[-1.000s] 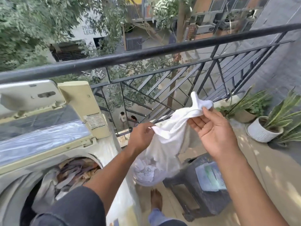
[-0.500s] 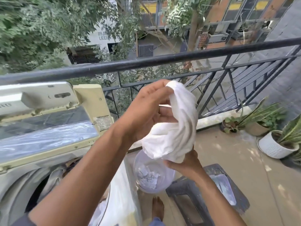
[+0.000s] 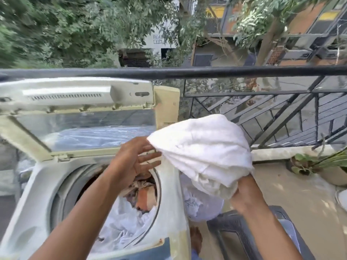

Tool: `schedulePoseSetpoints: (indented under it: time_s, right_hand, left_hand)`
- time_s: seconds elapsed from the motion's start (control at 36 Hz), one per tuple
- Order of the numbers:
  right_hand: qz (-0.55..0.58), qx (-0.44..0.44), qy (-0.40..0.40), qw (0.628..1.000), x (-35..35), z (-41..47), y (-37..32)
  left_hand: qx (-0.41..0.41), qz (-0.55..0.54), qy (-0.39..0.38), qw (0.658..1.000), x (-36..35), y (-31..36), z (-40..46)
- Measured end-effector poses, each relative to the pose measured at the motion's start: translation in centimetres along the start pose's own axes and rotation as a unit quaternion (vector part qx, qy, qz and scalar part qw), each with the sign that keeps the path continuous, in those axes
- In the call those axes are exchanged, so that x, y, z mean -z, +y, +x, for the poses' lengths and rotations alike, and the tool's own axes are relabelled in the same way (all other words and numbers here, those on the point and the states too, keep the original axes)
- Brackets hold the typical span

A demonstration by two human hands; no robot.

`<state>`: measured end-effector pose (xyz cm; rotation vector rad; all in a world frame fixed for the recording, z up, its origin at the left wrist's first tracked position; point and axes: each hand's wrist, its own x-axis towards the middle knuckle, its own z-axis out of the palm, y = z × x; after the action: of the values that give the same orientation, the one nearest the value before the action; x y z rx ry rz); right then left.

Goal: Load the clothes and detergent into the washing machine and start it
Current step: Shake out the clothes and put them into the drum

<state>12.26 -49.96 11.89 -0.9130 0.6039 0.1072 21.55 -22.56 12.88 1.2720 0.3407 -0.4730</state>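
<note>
A bunched white cloth (image 3: 202, 149) hangs in the air just right of the top-loading washing machine (image 3: 35, 184). My right hand (image 3: 244, 194) grips its lower end from below. My left hand (image 3: 133, 162) pinches its upper left corner with the other fingers spread, above the drum opening. The machine's lid (image 3: 78, 94) stands raised at the back. Inside the drum lie mixed clothes (image 3: 139, 199), brown, orange and white. No detergent shows.
A clear tub with white laundry (image 3: 199, 203) sits on the floor right of the machine. A dark plastic stool (image 3: 236, 228) stands beside it. The black balcony railing (image 3: 244, 72) runs behind. Potted plants (image 3: 319, 166) line the right. A bare foot (image 3: 196, 239) is below.
The cloth and both hands have moved left toward the drum. My left hand has slipped from a full grip to a pinch on the corner. The view has swung left onto the machine.
</note>
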Motion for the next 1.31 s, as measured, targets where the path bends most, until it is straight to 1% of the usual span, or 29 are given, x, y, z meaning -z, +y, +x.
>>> schedulePoseSetpoints:
  time_s: [0.03,0.08,0.14,0.19,0.22,0.25,0.28,0.33,0.36,0.39,0.42,0.47,0.53,0.61,0.67,0.72,0.78,0.81,0.83,0.89,0.94,1.03,1.06,1.11,1.17,1.22,1.25,1.28,1.31]
  right_hand:
    - [0.0,0.005,0.003,1.0,-0.5,0.1,0.5]
    - [-0.012,0.005,-0.027,1.0,-1.9,-0.2,1.7]
    - [-0.019,-0.006,-0.036,0.999,-3.1,-0.3,3.2]
    - [-0.022,-0.033,-0.05,0.998,-4.6,-0.2,4.8]
    - [-0.03,-0.053,-0.053,0.997,-5.1,0.1,5.7]
    - [-0.043,-0.078,-0.059,0.994,-5.7,0.2,6.6]
    - [-0.069,-0.098,-0.074,0.99,-6.2,0.4,7.6]
    - [-0.155,-0.098,-0.115,0.976,-7.7,0.6,9.3]
    - [-0.202,-0.072,-0.139,0.967,-8.5,0.6,10.0]
    - [-0.257,-0.034,-0.16,0.952,-9.4,0.6,10.8]
    - [-0.304,-0.009,-0.172,0.937,-10.3,0.4,11.5]
    - [-0.349,-0.008,-0.16,0.923,-11.5,0.4,13.0]
    - [-0.386,-0.007,-0.136,0.913,-12.6,0.3,14.3]
    - [-0.442,0.011,-0.111,0.89,-13.3,0.2,16.1]
    - [-0.498,0.04,-0.098,0.861,-13.5,0.3,17.4]
    - [-0.552,0.05,-0.109,0.825,-13.7,0.5,18.8]
    - [-0.583,0.014,-0.145,0.8,-13.8,0.8,20.5]
    - [-0.59,-0.008,-0.169,0.789,-14.0,1.0,21.4]
    - [-0.592,-0.026,-0.189,0.783,-14.2,1.3,22.4]
    - [-0.586,-0.054,-0.197,0.784,-14.7,2.2,24.3]
    - [-0.567,-0.077,-0.159,0.804,-14.8,3.9,26.0]
    - [-0.526,-0.117,-0.077,0.839,-14.4,6.0,27.2]
    - [-0.532,-0.107,-0.046,0.838,-14.2,6.7,27.3]
    - [-0.566,-0.056,0.013,0.822,-14.2,7.8,27.3]
    - [-0.59,0.016,0.074,0.804,-14.6,8.5,27.0]
    - [-0.612,0.118,0.109,0.775,-14.9,8.9,26.6]
    - [-0.638,0.171,0.115,0.742,-15.0,9.0,26.5]
    - [-0.681,0.216,0.113,0.691,-15.1,9.2,26.4]
    - [-0.727,0.255,0.102,0.629,-15.3,9.3,26.4]
  left_hand:
    - [0.021,0.026,0.021,0.999,1.2,-1.1,-0.2]
    - [0.047,0.073,0.041,0.995,3.4,-3.0,-1.0]
    - [0.053,0.065,0.015,0.996,5.5,-4.4,-2.0]
    - [0.066,-0.024,-0.069,0.995,7.5,-5.3,-2.9]
    - [0.066,-0.085,-0.143,0.984,8.4,-5.7,-3.3]
    - [0.057,-0.142,-0.219,0.964,9.2,-6.1,-3.7]
    - [0.05,-0.192,-0.262,0.944,10.0,-6.5,-4.0]
    - [0.057,-0.282,-0.279,0.916,11.8,-7.3,-4.5]
    - [0.062,-0.3,-0.263,0.915,12.5,-7.7,-4.6]
    - [0.057,-0.291,-0.243,0.924,13.4,-8.3,-4.5]
    - [0.052,-0.258,-0.206,0.943,14.1,-8.5,-4.3]
    - [0.025,-0.197,-0.098,0.975,15.2,-9.1,-3.8]
    - [0.006,-0.14,-0.059,0.988,16.0,-9.3,-3.5]
    - [0.015,-0.146,0.01,0.989,18.0,-9.4,-3.1]
    - [0.026,-0.159,0.043,0.986,19.7,-10.3,-2.5]
    - [0.084,-0.168,0.101,0.977,20.8,-11.8,-1.9]
    - [0.154,-0.173,0.183,0.956,21.6,-13.4,-1.4]
    - [0.183,-0.169,0.192,0.949,21.6,-13.7,-1.3]
    - [0.215,-0.166,0.178,0.946,21.5,-13.9,-1.3]
    - [0.265,-0.176,0.155,0.935,21.4,-14.7,-0.8]
    - [0.297,-0.184,0.138,0.927,21.4,-15.4,-0.6]
    - [0.336,-0.149,0.12,0.922,21.4,-16.5,0.2]
    - [0.342,-0.136,0.116,0.923,21.4,-16.6,0.6]
    - [0.333,-0.096,0.119,0.93,21.4,-16.7,1.9]
    - [0.293,-0.053,0.106,0.949,21.2,-16.4,3.2]
    - [0.229,-0.031,0.1,0.968,20.7,-15.9,4.6]
    - [0.196,-0.011,0.096,0.976,20.5,-15.6,5.3]
    - [0.167,0.017,0.093,0.981,20.2,-15.4,5.9]
    - [0.143,0.073,0.093,0.983,20.0,-15.2,6.4]
